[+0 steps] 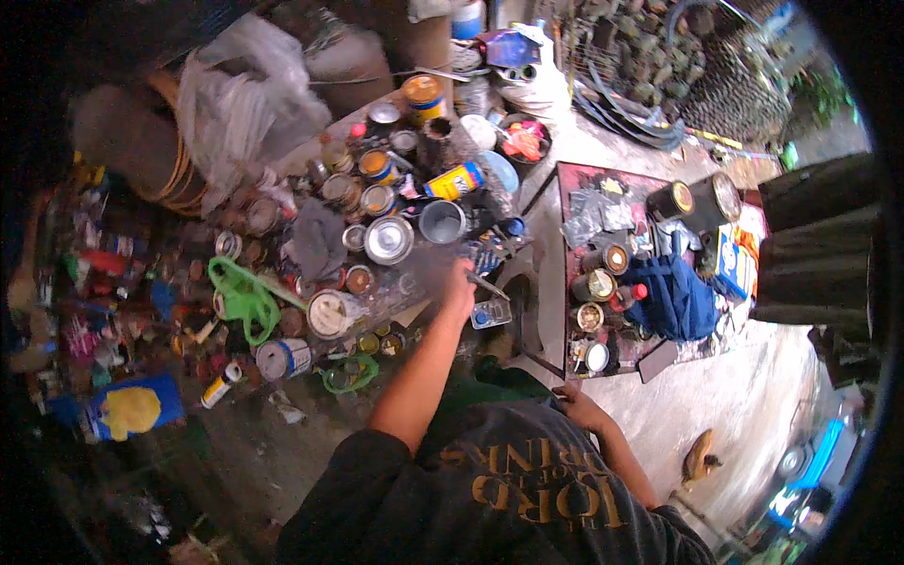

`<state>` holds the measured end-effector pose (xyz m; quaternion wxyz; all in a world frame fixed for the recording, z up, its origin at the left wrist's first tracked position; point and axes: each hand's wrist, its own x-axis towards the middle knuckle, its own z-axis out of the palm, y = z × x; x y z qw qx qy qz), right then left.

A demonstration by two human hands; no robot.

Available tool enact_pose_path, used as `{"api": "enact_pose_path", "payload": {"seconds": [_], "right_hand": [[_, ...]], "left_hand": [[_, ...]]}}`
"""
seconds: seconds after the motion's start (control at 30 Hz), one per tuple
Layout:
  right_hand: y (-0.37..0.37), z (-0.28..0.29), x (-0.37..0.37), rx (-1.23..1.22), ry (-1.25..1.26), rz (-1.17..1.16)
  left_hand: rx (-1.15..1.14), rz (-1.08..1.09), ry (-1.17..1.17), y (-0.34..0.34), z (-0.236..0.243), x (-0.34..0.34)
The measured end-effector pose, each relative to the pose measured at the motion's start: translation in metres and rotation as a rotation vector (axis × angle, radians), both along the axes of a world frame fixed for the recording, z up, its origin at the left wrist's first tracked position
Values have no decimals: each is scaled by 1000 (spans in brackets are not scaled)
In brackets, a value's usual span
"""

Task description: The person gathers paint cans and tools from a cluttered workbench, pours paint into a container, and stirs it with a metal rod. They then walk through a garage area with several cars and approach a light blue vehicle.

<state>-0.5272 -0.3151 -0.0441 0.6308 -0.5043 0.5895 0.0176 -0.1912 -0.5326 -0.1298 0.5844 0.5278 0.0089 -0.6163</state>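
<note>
My left hand (459, 290) reaches to the near edge of the cluttered table, its fingers closed around a thin stick-like tool (490, 286). Which kind of tool it is, I cannot make out. Just beyond it stand a dark grey plastic tub (443, 222) and a can with a silvery top (389, 240). A small clear plastic container (491, 314) with something blue in it sits right beside that hand. Near my lap, my right hand (578, 407) has curled fingers; whatever they hold, if anything, is hidden.
A yellow-and-blue can (454, 181) lies tilted among several paint cans. The red-topped table (567, 202) at the right carries cans, a dark blue cloth (676, 299) and a red-capped bottle (625, 297). A green plastic bag (247, 303) hangs at the left. A cat-like brown animal (698, 458) is on the floor.
</note>
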Motion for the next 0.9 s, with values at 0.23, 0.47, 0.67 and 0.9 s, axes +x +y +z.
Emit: {"api": "enact_pose_path", "payload": {"seconds": [0.23, 0.47, 0.67, 0.9], "right_hand": [[39, -28, -42, 66, 90, -151], [35, -25, -59, -30, 126, -88], [-13, 25, -110, -311, 418, -532], [-122, 55, -161, -1063, 1018, -490]], "left_hand": [[-19, -59, 58, -59, 27, -11], [196, 76, -88, -69, -11, 2], [180, -80, -36, -67, -14, 21], [231, -136, -147, -57, 20, 13]]}}
